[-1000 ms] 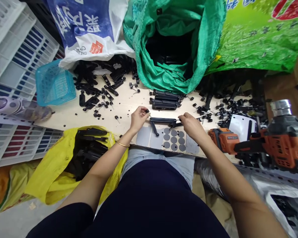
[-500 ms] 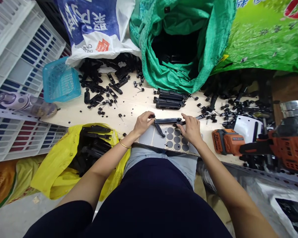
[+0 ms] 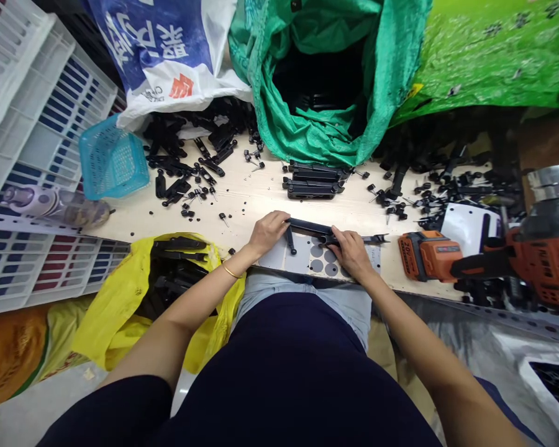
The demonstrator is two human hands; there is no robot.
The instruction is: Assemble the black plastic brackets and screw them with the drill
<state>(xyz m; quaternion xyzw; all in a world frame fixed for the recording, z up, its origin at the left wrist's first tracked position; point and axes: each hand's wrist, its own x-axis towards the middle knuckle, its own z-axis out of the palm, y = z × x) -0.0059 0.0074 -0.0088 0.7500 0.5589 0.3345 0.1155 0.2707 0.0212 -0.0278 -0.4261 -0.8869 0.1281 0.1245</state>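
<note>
A long black plastic bar [image 3: 310, 226] lies across a sheet of grey round stickers [image 3: 323, 261] at the near edge of the wooden table [image 3: 242, 205]. My left hand [image 3: 269, 230] pinches the bar's left end with its fingers closed. My right hand [image 3: 349, 251] grips the bar's right part, where a thinner black arm [image 3: 372, 238] sticks out to the right. A short black arm [image 3: 289, 239] hangs down from the bar near my left hand. Behind the bar, a stack of finished black bars [image 3: 313, 181] rests on the table.
Loose black parts and small pins [image 3: 193, 180] litter the table left and right. A green sack [image 3: 326, 81] of black parts stands at the back, a blue basket [image 3: 112, 158] at left, a yellow bag [image 3: 168, 279] below the table edge. An orange cordless drill [image 3: 494, 261] lies at right.
The bar has shifted slightly and tilted; my right hand slid left along it and closed around it, exposing the thin arm at the right. My left hand stays on the left end.
</note>
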